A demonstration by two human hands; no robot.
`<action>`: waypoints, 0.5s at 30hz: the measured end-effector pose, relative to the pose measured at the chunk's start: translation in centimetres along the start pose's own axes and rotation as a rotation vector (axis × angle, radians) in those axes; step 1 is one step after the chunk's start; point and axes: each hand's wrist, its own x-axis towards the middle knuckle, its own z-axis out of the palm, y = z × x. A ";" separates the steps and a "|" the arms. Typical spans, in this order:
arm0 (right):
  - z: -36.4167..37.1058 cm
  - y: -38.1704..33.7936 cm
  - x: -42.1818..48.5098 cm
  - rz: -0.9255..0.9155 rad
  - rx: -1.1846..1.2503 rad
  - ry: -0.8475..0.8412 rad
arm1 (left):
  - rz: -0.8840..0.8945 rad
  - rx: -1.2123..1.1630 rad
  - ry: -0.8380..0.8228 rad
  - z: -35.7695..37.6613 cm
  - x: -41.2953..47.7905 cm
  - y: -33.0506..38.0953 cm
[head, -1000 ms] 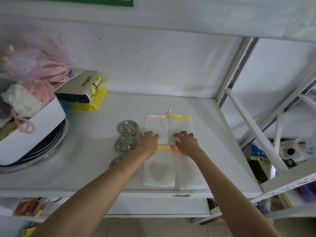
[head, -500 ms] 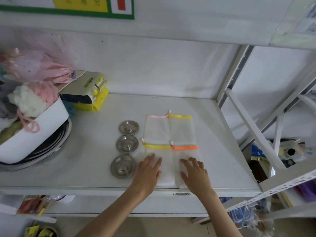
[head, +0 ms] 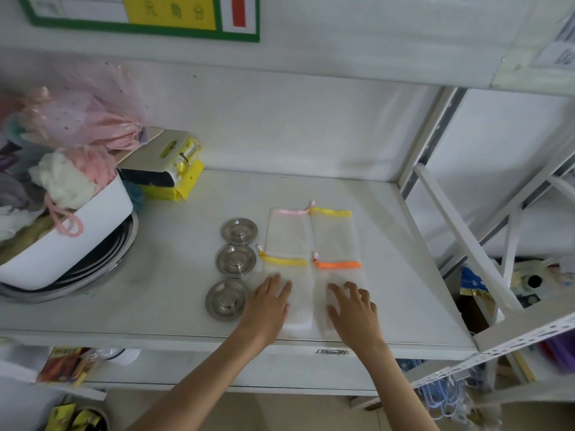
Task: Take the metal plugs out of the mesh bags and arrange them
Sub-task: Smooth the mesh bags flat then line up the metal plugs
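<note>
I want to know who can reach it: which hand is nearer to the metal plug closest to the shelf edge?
Left. The left hand lies just beside the nearest metal plug; the right hand rests farther away, on the orange-banded mesh bag.

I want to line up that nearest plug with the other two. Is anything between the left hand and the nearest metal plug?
Nothing visible stands between them. The left hand lies flat on the near-left mesh bag, right beside the nearest metal plug, with only bare shelf in the gap.

Both forearms were bare, no sleeves visible; the left hand (head: 267, 306) and right hand (head: 354, 312) wore no gloves.
</note>
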 end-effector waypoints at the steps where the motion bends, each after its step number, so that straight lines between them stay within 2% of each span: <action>1: -0.1 0.0 0.0 0.001 -0.001 0.000 | 0.000 0.001 0.007 0.0 -0.1 0.0; 11: -1.2 -0.8 -0.2 0.000 0.009 0.022 | 0.012 0.019 -0.001 -1.9 -0.9 -0.5; 15: -2.1 -2.1 -0.8 -0.034 0.001 0.035 | -0.045 -0.056 0.143 -3.3 -2.4 -2.7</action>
